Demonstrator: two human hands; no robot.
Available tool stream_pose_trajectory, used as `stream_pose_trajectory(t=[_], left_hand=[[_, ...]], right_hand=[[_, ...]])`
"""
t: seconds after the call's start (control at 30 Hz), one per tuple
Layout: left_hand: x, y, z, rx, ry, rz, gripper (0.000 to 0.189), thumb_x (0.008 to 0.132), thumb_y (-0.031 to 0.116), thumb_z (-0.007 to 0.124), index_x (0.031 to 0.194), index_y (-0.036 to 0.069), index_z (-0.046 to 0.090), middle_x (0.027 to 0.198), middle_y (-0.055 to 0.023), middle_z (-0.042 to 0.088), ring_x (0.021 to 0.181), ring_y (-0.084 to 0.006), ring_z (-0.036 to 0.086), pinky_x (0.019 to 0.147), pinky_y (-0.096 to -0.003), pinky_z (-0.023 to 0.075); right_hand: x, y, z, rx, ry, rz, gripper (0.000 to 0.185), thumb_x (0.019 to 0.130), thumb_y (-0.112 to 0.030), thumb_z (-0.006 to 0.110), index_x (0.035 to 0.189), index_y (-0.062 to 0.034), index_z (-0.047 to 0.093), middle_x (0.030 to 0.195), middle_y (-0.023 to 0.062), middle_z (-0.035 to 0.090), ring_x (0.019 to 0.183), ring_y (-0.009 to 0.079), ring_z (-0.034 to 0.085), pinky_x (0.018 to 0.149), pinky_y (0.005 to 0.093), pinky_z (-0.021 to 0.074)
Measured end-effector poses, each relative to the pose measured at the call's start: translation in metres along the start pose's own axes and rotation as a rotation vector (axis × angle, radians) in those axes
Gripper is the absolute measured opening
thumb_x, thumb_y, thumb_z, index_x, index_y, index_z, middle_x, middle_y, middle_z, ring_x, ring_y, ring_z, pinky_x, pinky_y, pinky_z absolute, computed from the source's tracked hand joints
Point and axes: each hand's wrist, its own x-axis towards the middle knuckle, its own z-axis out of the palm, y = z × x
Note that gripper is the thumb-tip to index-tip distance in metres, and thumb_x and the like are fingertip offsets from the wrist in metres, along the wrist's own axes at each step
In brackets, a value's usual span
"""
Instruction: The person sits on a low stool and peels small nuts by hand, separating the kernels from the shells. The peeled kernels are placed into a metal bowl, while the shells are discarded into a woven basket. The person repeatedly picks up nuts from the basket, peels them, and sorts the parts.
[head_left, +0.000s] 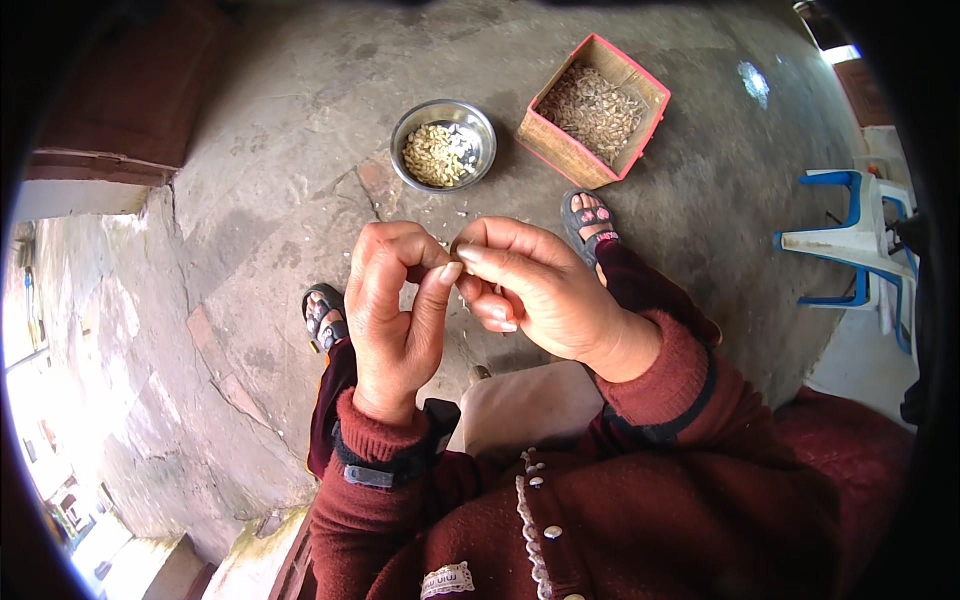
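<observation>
My left hand (397, 307) and my right hand (547, 292) meet at the fingertips in the middle of the view, pinching something too small and hidden to name. The lower fingers of my right hand are curled, with a small pale bit showing among them. Beyond my hands, a stainless steel bowl (400, 169) on the floor holds pale, peeled-looking kernels or cloves (431, 156). To its right, a box with red edges (532, 146) contains many brownish, husk-like pieces (592, 109).
A low stool with a pale top (525, 409) is between my legs. My sandalled feet rest on the concrete floor (262, 247). White and blue plastic stools (855, 240) are at the right, and a brown wooden door or panel (120, 90) is at the upper left.
</observation>
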Motion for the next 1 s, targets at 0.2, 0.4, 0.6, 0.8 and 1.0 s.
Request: stream_pose_trajectory(t=[0.2,0.4,0.6,0.8,1.0], left_hand=[[-0.003,0.008,0.001,0.129,-0.064,0.056,0.014,0.075,-0.007,0.062,0.082,0.000,0.052,0.080,-0.0089,0.051,0.067,-0.0168,0.051,0.058,-0.0261,0.0435],[-0.002,0.007,-0.003,0.090,-0.089,0.062,0.014,0.075,-0.008,0.062,0.081,0.000,0.052,0.079,-0.0087,0.052,0.065,-0.0169,0.051,0.057,-0.0260,0.0432],[-0.003,0.008,-0.004,0.109,-0.098,0.056,0.014,0.075,-0.007,0.063,0.081,0.000,0.052,0.077,-0.0088,0.051,0.063,-0.0170,0.050,0.056,-0.0261,0.0430],[-0.004,0.013,-0.001,0.101,-0.161,0.014,0.015,0.074,-0.007,0.063,0.081,0.000,0.052,0.078,-0.0094,0.052,0.064,-0.0175,0.052,0.057,-0.0262,0.0440],[-0.001,0.010,-0.004,0.027,-0.211,0.079,0.017,0.073,0.000,0.069,0.080,0.000,0.052,0.080,-0.0108,0.054,0.066,-0.0188,0.053,0.058,-0.0279,0.0449]], right_hand=[[-0.002,0.004,-0.001,0.162,0.069,0.062,0.015,0.095,-0.016,0.044,0.094,-0.0040,0.053,0.073,0.0004,0.050,0.053,0.0035,0.040,0.048,0.0185,0.0348],[-0.006,0.001,0.000,0.112,0.027,0.080,0.014,0.093,-0.017,0.048,0.085,-0.0063,0.053,0.068,-0.0021,0.045,0.054,0.0035,0.039,0.045,0.0173,0.0320],[-0.003,0.005,-0.003,0.237,-0.021,0.153,0.014,0.095,-0.018,0.046,0.091,-0.0053,0.051,0.073,0.0002,0.049,0.053,0.0038,0.039,0.047,0.0180,0.0335],[-0.002,0.001,-0.004,0.214,0.106,0.097,0.016,0.095,-0.020,0.047,0.090,-0.0059,0.053,0.072,-0.0011,0.048,0.052,0.0039,0.039,0.047,0.0178,0.0326],[-0.002,-0.005,-0.004,0.165,0.136,0.085,0.019,0.095,-0.022,0.046,0.090,-0.0056,0.054,0.070,-0.0020,0.047,0.052,0.0036,0.038,0.045,0.0174,0.0306]])
